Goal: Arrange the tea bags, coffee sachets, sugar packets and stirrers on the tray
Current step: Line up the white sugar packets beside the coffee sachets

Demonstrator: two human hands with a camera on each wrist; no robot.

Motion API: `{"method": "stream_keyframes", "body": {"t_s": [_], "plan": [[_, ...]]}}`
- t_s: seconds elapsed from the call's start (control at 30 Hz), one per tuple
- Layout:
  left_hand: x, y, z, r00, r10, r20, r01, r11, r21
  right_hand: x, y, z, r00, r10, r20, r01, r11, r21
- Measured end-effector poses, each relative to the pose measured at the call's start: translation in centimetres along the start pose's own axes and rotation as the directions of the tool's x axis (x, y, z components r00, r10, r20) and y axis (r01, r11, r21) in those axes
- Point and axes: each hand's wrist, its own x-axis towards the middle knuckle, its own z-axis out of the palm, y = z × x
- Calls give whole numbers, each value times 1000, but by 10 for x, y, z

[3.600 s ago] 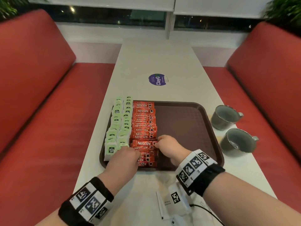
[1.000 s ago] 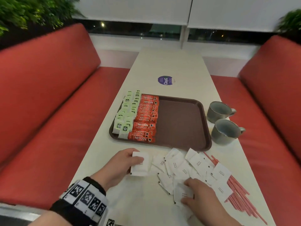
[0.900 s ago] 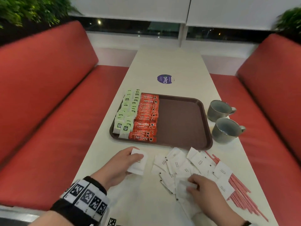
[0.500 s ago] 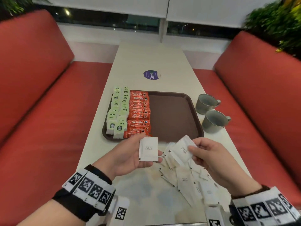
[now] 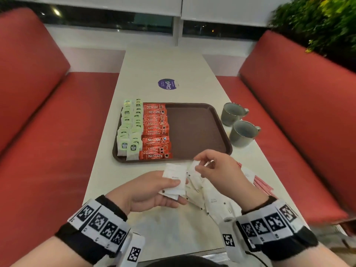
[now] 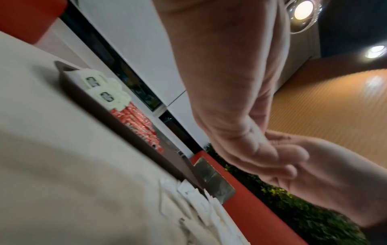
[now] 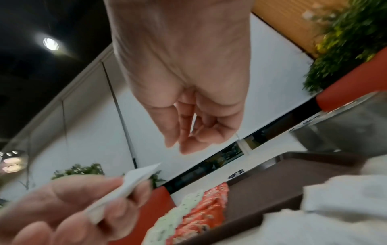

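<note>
On the long white tabletop (image 5: 154, 60) sits a dark brown rectangular plastic tray (image 5: 194, 130). Along its left edge run 2 columns of pale green paper tea bags (image 5: 129, 132), overlapping like shingles, and just to their right lies 1 column of red Nescafé coffee sachets (image 5: 156, 132), touching the tea bags; the tray's right half is bare brown. In front of the tray, the left hand (image 5: 146, 191) is raised above the tabletop, palm turned up, its thumb and fingers (image 5: 173, 183) pinching a small stack of flat white paper sugar packets (image 5: 174, 178) with faint grey print. Beside it the right hand (image 5: 219, 170) hovers with curled fingers pinching 1 more white sugar packet (image 5: 193, 166) by its edge, close to the left hand's stack. Below both hands loose white sugar packets in a heap (image 5: 212, 199) lie overlapping on the tabletop. To the far right, thin pink stirrers (image 5: 263, 186) lie bundled near the tabletop's edge, partly hidden by the right wrist.
</note>
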Motion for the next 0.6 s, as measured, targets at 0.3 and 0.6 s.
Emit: {"method": "stream_keyframes", "body": {"t_s": [0.3,0.6], "plan": [[18,-16,-3,942,-25,-334,-9,995,-102,-11,83,5,958,196,211,-44,825,-563],[49,-13,20,902,-24,-430,11,999,-33,4,86,3,947,129,296,48,850,-525]]}}
